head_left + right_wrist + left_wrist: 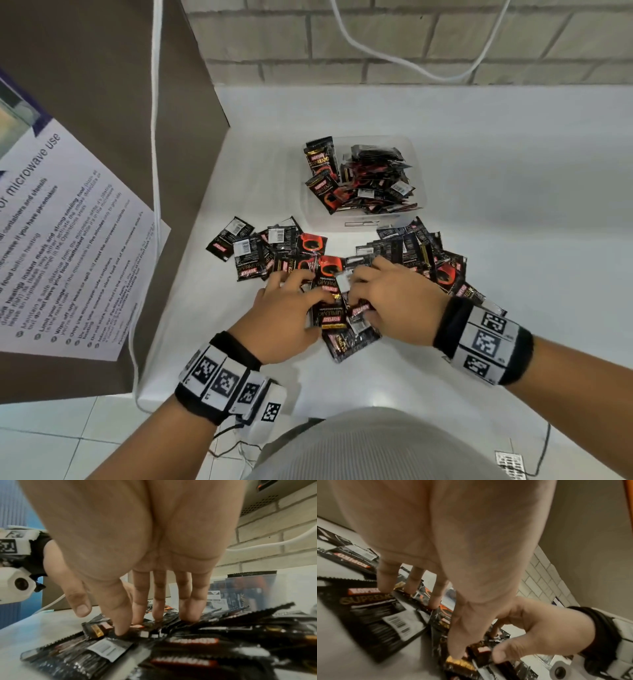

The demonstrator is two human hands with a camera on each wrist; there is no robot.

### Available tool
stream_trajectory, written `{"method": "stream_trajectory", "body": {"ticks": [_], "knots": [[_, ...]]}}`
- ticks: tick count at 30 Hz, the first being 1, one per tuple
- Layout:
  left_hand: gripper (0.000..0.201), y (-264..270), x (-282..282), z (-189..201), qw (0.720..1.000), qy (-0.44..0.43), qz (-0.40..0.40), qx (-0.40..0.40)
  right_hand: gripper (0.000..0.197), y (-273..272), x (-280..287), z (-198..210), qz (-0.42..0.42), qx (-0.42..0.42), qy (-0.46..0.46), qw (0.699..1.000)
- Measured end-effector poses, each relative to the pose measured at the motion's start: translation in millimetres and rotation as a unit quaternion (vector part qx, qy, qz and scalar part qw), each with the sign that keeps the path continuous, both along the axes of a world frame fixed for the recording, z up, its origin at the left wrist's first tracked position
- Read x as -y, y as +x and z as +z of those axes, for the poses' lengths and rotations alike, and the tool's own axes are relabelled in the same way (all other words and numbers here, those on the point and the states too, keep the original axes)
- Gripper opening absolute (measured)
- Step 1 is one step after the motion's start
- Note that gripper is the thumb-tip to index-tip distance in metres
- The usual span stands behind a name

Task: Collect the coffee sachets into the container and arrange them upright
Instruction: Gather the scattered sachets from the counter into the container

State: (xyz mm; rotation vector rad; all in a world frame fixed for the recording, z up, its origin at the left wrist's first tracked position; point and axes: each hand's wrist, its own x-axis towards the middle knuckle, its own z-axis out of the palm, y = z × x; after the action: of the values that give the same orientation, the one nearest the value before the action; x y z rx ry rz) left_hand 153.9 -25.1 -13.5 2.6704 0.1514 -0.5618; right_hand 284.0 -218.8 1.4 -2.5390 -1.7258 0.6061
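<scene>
Loose sachets (329,284) look light, slick, floppy; both the left hand (287,315) and the right hand (394,301), fingers spread, press the pile at 6 o'clock of the container (419,205); likely best pinched by edges.

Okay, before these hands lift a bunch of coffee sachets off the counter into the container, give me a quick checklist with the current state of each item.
1. Both hands on the pile: ok. The left hand and right hand press straight fingers onto the loose sachets.
2. Bundle actually gripped: not ok, no fingers curl round a sachet yet.
3. Container within reach, just beyond the pile: ok.
4. Room in the container: cannot tell, the sachets in the container lie jumbled.
5. Sachets inside upright: not ok, most lean or lie flat.
6. Strays gathered: not ok, the left sachet cluster lies apart.
</scene>
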Motion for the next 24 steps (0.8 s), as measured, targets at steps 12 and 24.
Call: {"method": "stream_trajectory", "body": {"ticks": [12, 24], "knots": [[0.097, 43, 4, 1, 0.997, 0.058, -0.027, 0.034, 0.082, 6, -24, -1, -0.079, 0.01, -0.045, 0.996], [0.057, 36, -5, 4, 0.976, -0.088, 0.091, 0.179, 0.054, 17, -18, 2, -0.203, -0.107, 0.105, 0.968]]}}
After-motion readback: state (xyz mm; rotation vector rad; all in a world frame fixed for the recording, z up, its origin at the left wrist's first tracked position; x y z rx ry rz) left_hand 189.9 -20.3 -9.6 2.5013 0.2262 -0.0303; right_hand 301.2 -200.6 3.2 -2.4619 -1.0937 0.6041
